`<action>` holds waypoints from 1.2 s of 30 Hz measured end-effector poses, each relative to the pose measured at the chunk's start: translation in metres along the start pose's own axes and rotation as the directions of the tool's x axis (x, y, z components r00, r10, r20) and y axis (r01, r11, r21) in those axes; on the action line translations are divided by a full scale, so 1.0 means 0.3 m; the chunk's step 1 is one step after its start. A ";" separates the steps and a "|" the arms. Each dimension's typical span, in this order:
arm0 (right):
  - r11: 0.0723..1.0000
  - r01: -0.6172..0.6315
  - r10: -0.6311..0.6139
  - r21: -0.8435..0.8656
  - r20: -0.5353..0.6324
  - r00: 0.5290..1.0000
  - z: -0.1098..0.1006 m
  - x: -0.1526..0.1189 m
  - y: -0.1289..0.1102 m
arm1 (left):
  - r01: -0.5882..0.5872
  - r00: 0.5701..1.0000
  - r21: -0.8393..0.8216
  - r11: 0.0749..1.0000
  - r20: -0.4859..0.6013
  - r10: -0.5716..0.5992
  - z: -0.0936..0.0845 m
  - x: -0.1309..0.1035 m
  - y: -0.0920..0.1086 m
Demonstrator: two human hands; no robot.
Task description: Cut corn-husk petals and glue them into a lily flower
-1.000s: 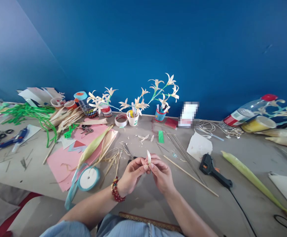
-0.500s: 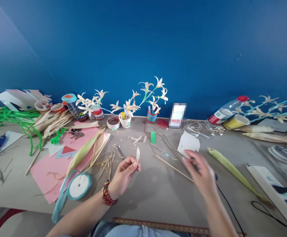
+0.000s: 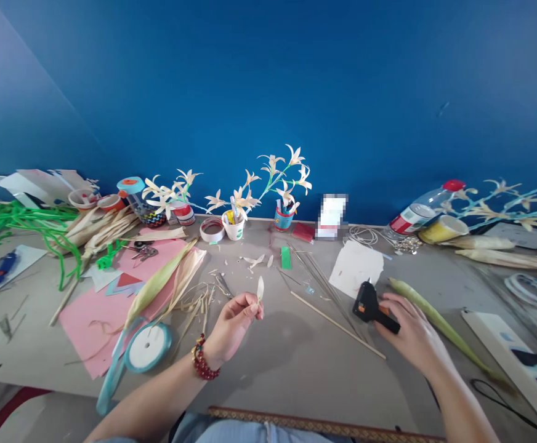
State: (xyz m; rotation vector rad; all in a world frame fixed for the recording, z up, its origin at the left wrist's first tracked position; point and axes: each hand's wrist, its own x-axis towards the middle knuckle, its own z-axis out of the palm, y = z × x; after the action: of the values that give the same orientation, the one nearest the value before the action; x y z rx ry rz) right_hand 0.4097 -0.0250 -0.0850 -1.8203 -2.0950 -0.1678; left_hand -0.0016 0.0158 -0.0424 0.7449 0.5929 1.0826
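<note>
Upright between the thumb and fingertips of my left hand [image 3: 235, 323] is a small pale petal [image 3: 260, 289], pinched at its base. The fingers are closed. Over on the right, my right hand [image 3: 409, 329] has its thumb and fingers about the handle of a black hot glue gun [image 3: 366, 303]. Its nozzle points up and away from me, just in front of a torn white paper sheet [image 3: 354, 266]. A thin wooden stick [image 3: 337, 325] lies on the table between my hands. Loose petals [image 3: 254, 261] and scraps are scattered farther back.
Pale husk flowers [image 3: 245, 200] stand in cups along the blue wall. A blue ribbon roll [image 3: 148, 347], pink paper [image 3: 88, 320] and corn husks [image 3: 146, 295] lie left. On the right are a green husk [image 3: 435, 307], a white power strip [image 3: 513, 363] and a bottle [image 3: 419, 212].
My right hand has moved right and lower, and the black glue gun now shows plainly at its fingers. My left hand keeps the petal almost in the same place.
</note>
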 end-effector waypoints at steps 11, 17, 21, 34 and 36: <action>0.764 -0.250 0.355 0.594 -0.064 0.933 -0.077 0.072 -0.032 | 0.011 1.000 -0.002 1.000 0.028 -0.011 -0.002 0.002 -0.005; 0.001 -0.312 0.656 0.950 0.234 0.717 -0.138 0.087 -0.148 | 0.047 0.999 -0.020 0.999 -0.002 -0.047 -0.002 0.003 -0.012; 0.014 -0.329 0.304 0.944 0.309 0.901 -0.138 0.077 -0.351 | 0.072 0.997 -0.040 0.997 0.003 -0.071 0.002 0.004 -0.015; 0.580 0.043 -0.053 0.813 -0.015 0.998 -0.092 0.130 -0.752 | 0.058 0.998 -0.059 0.997 -0.005 -0.058 0.011 -0.009 0.013; 0.617 0.069 -0.075 0.784 -0.029 0.997 -0.084 0.131 -0.756 | 0.050 0.999 -0.041 0.998 -0.013 -0.051 0.013 -0.011 0.015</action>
State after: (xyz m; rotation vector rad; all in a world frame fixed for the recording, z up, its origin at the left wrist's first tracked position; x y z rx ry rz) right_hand 0.1890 -0.0335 -0.0157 -1.1721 -1.7869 0.6586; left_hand -0.0024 0.0130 -0.0362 0.6836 0.5971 1.0513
